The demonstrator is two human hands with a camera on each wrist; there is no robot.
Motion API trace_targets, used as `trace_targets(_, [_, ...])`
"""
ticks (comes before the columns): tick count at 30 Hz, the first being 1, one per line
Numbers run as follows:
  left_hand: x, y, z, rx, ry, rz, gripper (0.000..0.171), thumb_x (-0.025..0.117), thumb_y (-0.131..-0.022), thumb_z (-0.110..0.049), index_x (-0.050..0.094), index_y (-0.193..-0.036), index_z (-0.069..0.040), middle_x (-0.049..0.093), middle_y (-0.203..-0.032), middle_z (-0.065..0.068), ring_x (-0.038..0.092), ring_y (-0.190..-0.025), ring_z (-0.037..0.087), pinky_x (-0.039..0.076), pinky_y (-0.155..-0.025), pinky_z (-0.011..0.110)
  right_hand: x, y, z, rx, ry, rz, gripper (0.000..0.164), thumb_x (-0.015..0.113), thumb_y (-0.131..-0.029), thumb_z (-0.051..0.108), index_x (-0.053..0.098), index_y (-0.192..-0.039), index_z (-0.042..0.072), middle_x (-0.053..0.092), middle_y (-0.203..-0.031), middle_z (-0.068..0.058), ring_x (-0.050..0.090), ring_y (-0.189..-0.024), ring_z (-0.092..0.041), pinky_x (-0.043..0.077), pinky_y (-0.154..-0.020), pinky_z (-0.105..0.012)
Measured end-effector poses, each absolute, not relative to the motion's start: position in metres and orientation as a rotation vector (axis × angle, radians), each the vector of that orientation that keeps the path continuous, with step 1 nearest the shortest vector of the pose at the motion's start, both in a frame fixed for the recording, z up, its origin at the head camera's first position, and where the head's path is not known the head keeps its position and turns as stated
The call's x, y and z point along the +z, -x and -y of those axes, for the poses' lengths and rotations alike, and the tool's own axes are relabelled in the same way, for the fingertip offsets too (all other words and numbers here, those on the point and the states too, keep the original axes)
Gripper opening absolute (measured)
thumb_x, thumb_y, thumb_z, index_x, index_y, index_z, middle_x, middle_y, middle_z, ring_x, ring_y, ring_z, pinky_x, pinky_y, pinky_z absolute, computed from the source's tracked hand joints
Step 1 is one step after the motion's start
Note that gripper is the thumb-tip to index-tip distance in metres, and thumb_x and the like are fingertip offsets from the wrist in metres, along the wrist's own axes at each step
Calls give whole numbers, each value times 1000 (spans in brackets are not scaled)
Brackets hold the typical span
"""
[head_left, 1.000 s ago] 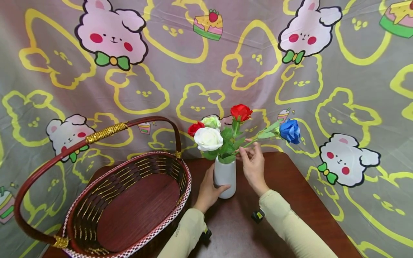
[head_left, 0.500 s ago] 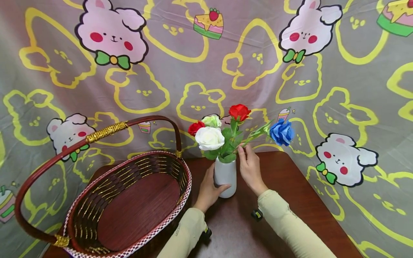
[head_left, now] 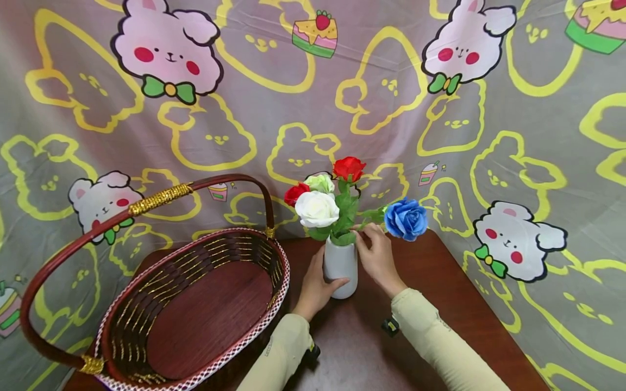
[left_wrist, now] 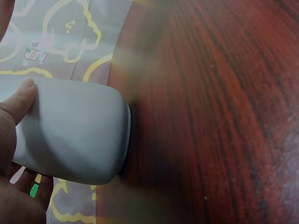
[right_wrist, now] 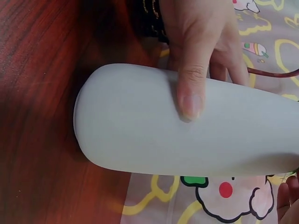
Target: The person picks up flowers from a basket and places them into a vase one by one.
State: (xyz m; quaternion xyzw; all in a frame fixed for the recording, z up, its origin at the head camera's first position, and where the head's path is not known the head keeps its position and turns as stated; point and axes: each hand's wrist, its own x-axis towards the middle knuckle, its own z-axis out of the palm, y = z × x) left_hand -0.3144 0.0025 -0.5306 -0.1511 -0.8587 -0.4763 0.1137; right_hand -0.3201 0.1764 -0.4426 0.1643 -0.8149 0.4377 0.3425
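A pale grey vase (head_left: 339, 266) stands upright on the table. My left hand (head_left: 314, 288) grips its left side, the thumb across the front, as the left wrist view also shows on the vase (left_wrist: 79, 130). Beside the rim, my right hand (head_left: 379, 258) pinches the green stem of a blue rose (head_left: 406, 219), whose bloom leans out to the right. A white rose (head_left: 317, 209), a pale green rose (head_left: 320, 184), and two red ones, a tall red rose (head_left: 349, 169) and a lower red rose (head_left: 295, 194), rise from the vase among green leaves.
On the left is a dark woven basket (head_left: 283, 260) with an arched handle (head_left: 161, 200) wrapped in gold. The dark red-brown wooden table (head_left: 362, 353) reaches back to a grey patterned cloth (head_left: 391, 60) hanging behind it.
My right hand has brought the blue rose left and down, its stem now close to the vase mouth. The tall red rose has shifted left. My left hand keeps its hold.
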Motion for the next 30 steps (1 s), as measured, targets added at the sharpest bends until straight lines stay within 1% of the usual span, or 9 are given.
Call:
trace_targets(1, [-531, 314, -2, -1398, 445, 2519, 103, 90, -82, -36, 27, -162, -23, 50, -148, 11, 57, -131, 31, 45, -107, 52, -443, 320, -176, 1147, -429, 2110, 14, 65, -102, 9, 77, -102, 3, 72, -97, -11, 62, -94, -26, 43, -79, -32])
trace_targets(4, [-531, 315, -2, -1396, 448, 2523, 103, 89, -82, -37, 26, -163, -23, 50, -149, 11, 56, -131, 31, 45, -107, 53, -444, 319, -176, 1141, -447, 2085, 17, 62, -104, 10, 77, -99, 1, 73, -101, -14, 63, -97, -30, 46, -82, -37])
trace_targets(6, [-531, 315, -2, -1394, 448, 2529, 103, 89, -83, -37, 25, -163, -24, 49, -150, 11, 56, -132, 31, 45, -107, 53, -445, 318, -176, 1137, -454, 2084, 16, 63, -103, 8, 76, -97, 1, 72, -104, -16, 62, -99, -33, 47, -84, -41])
trace_targets(8, [-531, 315, -2, -1388, 446, 2532, 103, 89, -83, -38, 25, -163, -24, 49, -150, 11, 56, -131, 31, 45, -106, 53, -447, 318, -175, 1150, -447, 2102, 13, 65, -101, 7, 76, -100, 2, 70, -106, -17, 61, -102, -33, 47, -86, -44])
trace_targets(10, [-531, 315, -2, -1388, 444, 2532, 103, 89, -83, -38, 25, -163, -24, 49, -150, 11, 57, -131, 31, 46, -106, 53, -448, 317, -175, 1193, -447, 2108, 12, 66, -101, 7, 76, -105, 3, 68, -107, -16, 60, -102, -31, 46, -86, -42])
trace_targets(13, [-532, 314, -2, -1386, 446, 2529, 103, 89, -83, -38, 25, -163, -23, 49, -149, 11, 57, -130, 32, 46, -105, 54, -449, 317, -175, 1239, -442, 2104, 13, 67, -100, 7, 76, -110, 5, 67, -106, -14, 60, -101, -28, 46, -87, -36])
trace_targets(17, [-531, 314, -2, -1394, 433, 2544, 104, 88, -83, -38, 24, -163, -25, 48, -150, 10, 56, -131, 31, 45, -106, 53, -450, 317, -175, 1279, -426, 2109, 13, 67, -101, 8, 77, -109, 5, 66, -103, -13, 61, -97, -24, 48, -85, -31])
trace_targets(24, [-532, 314, -2, -1401, 420, 2553, 103, 87, -84, -40, 23, -164, -27, 47, -152, 9, 55, -133, 32, 45, -106, 53, -451, 314, -176, 1283, -406, 2133, 12, 68, -100, 7, 76, -108, 2, 64, -101, -16, 61, -96, -28, 47, -85, -36])
trace_targets(30, [-532, 313, -3, -1409, 419, 2573, 103, 86, -85, -41, 20, -164, -28, 45, -155, 9, 54, -135, 32, 45, -107, 53, -453, 312, -178, 1287, -395, 2163, 13, 68, -100, 6, 76, -109, 1, 65, -102, -16, 61, -97, -28, 49, -86, -40])
